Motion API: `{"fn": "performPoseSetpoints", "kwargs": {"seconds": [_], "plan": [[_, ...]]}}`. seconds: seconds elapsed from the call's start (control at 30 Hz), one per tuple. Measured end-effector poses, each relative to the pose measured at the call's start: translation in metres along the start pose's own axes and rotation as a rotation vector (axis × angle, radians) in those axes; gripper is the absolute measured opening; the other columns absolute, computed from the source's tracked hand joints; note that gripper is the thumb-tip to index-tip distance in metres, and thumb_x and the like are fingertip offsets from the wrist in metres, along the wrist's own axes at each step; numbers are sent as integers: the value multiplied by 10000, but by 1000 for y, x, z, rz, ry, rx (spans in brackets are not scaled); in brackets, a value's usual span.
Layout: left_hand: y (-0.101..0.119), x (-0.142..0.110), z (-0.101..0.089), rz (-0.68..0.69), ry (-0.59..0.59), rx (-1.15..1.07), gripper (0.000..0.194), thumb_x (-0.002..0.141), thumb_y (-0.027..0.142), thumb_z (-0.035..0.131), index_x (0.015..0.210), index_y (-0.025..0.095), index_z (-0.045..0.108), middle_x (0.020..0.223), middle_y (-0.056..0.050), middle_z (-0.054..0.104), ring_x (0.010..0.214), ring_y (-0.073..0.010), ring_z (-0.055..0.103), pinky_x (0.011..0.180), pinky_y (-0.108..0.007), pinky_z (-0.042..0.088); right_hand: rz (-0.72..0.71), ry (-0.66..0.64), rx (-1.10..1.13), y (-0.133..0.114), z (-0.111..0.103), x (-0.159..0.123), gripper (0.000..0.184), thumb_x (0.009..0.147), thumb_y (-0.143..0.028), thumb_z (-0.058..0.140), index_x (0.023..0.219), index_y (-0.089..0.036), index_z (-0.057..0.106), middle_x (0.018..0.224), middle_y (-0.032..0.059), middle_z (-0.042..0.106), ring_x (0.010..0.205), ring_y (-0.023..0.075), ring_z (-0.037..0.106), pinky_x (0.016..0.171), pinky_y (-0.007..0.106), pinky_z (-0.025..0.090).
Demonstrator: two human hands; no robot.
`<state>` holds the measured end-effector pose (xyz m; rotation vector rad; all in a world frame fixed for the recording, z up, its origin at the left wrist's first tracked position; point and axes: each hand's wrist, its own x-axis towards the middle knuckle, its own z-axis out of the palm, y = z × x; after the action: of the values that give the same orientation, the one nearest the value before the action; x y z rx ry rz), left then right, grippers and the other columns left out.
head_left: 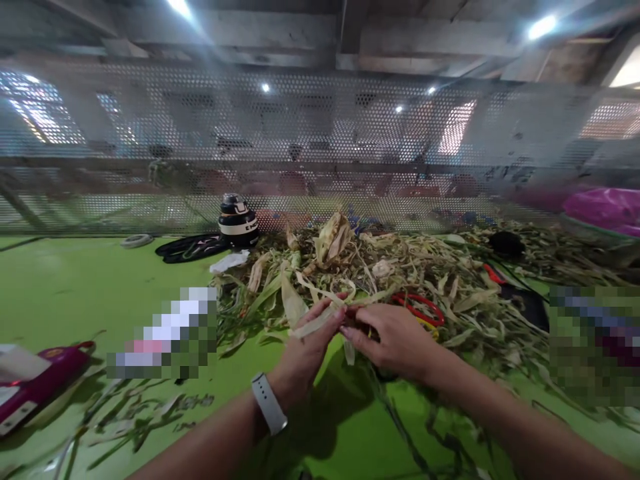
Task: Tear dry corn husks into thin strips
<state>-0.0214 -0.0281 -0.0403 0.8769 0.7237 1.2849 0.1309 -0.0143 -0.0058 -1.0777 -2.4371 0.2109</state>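
Note:
My left hand (313, 340), with a white watch strap on its wrist, pinches a pale dried husk strip (315, 325) at the near edge of a big pile of dried leaves and husks (400, 273). My right hand (395, 340) meets it fingertip to fingertip and is closed on the same strip. Both hands hover just above the bright green table (75, 293). Red-handled scissors (423, 307) lie in the pile just beyond my right hand.
A perforated metal screen (300, 147) walls off the table's far side. A dark jar with a white band (239, 221), a black cloth and a tape roll (136, 241) sit at the back left. A magenta object (40, 383) lies near left; a pink bag (605, 208) far right.

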Motion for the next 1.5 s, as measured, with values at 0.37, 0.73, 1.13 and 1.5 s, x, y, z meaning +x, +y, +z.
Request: {"fn": "performPoseSetpoints", "kwargs": {"seconds": [0.37,0.73,1.13,1.5], "plan": [[9,2,-5,-4,129,-9,375,625,228,736,948,138,568,915,-79,700,887,-179,630,834,-290,443,192,-214,675,1,6,5,313,850,-395,454,637,-167,437,567,-42,429,515,81,410,487,191,338],[26,8,-7,-16,147,77,303,648,237,715,909,133,600,838,-50,676,748,-111,602,646,-188,439,308,-349,755,2,6,4,300,811,-440,491,681,-172,456,536,-47,481,448,83,486,436,178,370],[26,-2,-3,-83,-93,388,156,633,173,679,785,166,646,763,-3,648,750,-134,571,686,-213,422,248,217,352,7,-2,7,293,833,-387,487,723,-158,632,770,36,567,763,148,515,708,252,392],[10,7,-15,-346,-111,111,249,636,283,721,830,133,680,718,-26,639,556,-77,532,526,-180,406,418,357,974,19,18,12,266,682,-426,658,747,-171,702,766,40,641,775,182,574,722,296,443]]}}
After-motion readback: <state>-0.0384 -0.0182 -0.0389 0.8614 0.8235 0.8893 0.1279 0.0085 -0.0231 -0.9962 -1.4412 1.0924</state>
